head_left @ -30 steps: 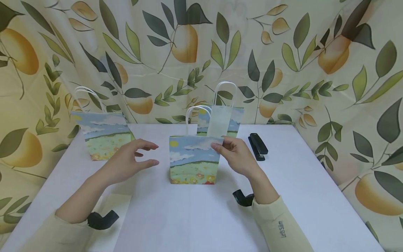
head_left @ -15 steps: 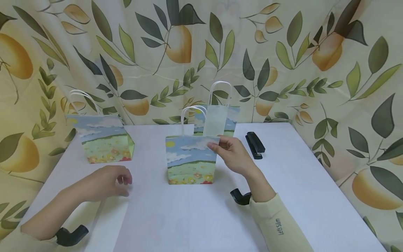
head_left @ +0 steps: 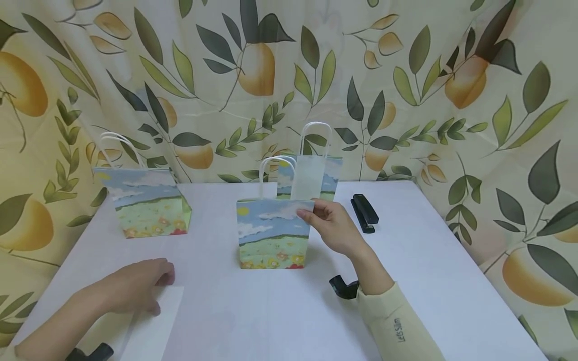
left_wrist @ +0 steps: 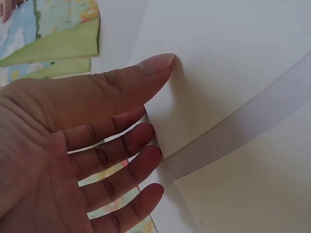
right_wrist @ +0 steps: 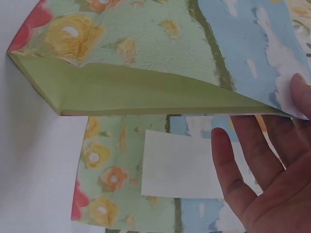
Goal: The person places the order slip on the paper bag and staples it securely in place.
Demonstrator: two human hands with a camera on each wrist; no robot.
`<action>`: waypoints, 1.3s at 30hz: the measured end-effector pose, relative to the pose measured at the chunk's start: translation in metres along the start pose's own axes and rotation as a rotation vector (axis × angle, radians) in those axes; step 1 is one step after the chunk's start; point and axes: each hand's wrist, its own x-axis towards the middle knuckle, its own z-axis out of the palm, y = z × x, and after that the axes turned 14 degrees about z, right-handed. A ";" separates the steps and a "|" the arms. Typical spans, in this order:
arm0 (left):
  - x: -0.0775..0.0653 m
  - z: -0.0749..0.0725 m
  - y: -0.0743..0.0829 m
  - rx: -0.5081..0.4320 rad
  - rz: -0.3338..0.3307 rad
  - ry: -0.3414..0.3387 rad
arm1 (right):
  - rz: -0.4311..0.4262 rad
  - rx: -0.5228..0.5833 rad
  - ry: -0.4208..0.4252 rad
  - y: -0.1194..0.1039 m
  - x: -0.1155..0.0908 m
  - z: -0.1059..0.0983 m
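Observation:
In the head view my right hand [head_left: 336, 228] pinches the upper right edge of a paper gift bag [head_left: 273, 245], printed with sky, meadow and flowers and fitted with white handles. The right wrist view has the thumb on its printed face and the green folded side below. My left hand [head_left: 131, 286] is low on the left, over white paper cards [head_left: 155, 331]. Seen from the left wrist, the thumb lies over one white card [left_wrist: 218, 73], and the other fingers sit around its near edge, spread apart from the thumb.
A matching bag [head_left: 149, 215] stands at the left. Behind the middle bag is another bag [head_left: 331, 175] with a white card [head_left: 308, 175] on its front. A black stapler [head_left: 365, 213] lies right on the white table [head_left: 253, 321]; a patterned curtain [head_left: 280, 120] hangs behind.
My left hand has moved away from the middle bag, down and left onto the white cards. The right hand keeps its pinch on the bag, which stays in place.

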 end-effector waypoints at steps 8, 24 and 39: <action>-0.001 0.001 -0.002 -0.020 0.037 -0.009 | -0.033 0.007 -0.002 0.003 0.000 0.001; -0.009 -0.017 -0.006 -0.161 0.252 0.020 | -0.028 -0.007 0.009 0.003 0.001 0.001; 0.004 -0.044 0.031 -0.248 0.354 0.338 | -0.049 0.007 -0.001 0.002 0.002 0.002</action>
